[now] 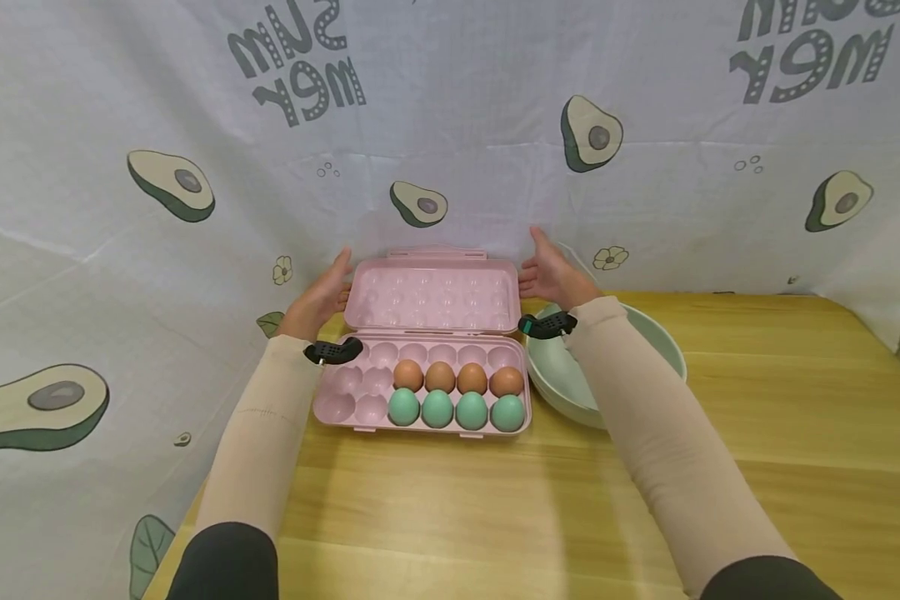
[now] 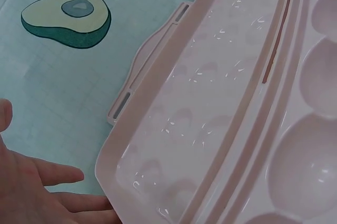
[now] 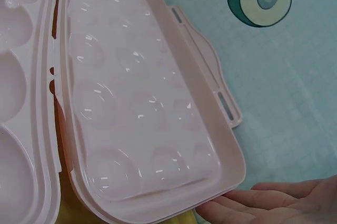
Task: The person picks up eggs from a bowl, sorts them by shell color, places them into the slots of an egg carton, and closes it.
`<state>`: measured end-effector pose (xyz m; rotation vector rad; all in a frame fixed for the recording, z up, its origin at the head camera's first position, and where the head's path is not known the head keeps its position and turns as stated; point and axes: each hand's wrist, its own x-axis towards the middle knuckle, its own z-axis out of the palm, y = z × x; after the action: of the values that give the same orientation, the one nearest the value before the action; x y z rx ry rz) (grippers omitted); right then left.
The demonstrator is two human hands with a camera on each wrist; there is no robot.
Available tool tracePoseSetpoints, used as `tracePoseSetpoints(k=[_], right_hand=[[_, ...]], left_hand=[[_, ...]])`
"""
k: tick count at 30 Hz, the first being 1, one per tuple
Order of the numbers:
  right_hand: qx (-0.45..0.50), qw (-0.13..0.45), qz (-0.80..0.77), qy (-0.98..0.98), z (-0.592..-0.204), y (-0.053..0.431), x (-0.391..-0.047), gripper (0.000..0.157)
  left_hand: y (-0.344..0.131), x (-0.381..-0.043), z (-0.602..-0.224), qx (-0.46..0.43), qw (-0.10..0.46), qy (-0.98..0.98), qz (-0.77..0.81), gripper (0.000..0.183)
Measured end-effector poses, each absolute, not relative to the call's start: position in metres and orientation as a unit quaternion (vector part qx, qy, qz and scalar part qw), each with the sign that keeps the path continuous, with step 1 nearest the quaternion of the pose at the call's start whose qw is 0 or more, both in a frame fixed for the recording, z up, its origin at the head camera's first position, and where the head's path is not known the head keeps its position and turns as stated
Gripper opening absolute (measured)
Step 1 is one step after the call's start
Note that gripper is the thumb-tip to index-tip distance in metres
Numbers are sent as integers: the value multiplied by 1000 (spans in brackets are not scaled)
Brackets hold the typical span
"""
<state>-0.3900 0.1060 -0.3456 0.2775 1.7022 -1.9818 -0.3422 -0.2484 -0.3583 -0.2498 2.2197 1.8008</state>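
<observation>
A pink egg box point(image 1: 345, 380) lies on the table with its lid point(image 1: 433, 293) tipped back against the cloth. Brown eggs point(image 1: 440, 377) and green eggs point(image 1: 437, 409) fill two rows at the right of its tray; the cups at the left and back hold none. My left hand point(image 1: 317, 298) is at the lid's left edge, its fingers point(image 2: 58, 173) extended and the tips passing behind the rim. At the lid's right edge is my right hand point(image 1: 557, 271), whose straight fingers point(image 3: 258, 199) reach to the underside of the rim. Both thumbs point away from the lid.
A pale green bowl point(image 1: 648, 333) stands right of the egg box, partly under my right forearm. Behind the box, a white cloth point(image 1: 480, 100) with avocado prints hangs down to the wooden table point(image 1: 450, 508).
</observation>
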Motion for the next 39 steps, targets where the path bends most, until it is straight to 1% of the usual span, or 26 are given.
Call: tracePoseSetpoints(k=[4,11,15,21,32,39], right_hand=[[88,234,-731,635,-340,107,-387,94],[63,198,-729,652,-330,107,-381,91],[58,190,-741,642,-327,109,-380,91],[43,180,-738,648,-325,112,-375,89],[-6,154,-740,655,-315,116,-354,89],[-65,146,-711,685,-311,116,-335,87]], left_hand=[[-248,-342,-354,-74,123,763,631,78],[-248,-339,-348,-67,83,760,641,75],[-246,-335,-347,-58,54,760,645,75],[-244,-334,-345,-50,27,751,658,75],[-254,-319,-340,-24,15,744,668,75],[-260,-306,-337,6,8,752,659,76]])
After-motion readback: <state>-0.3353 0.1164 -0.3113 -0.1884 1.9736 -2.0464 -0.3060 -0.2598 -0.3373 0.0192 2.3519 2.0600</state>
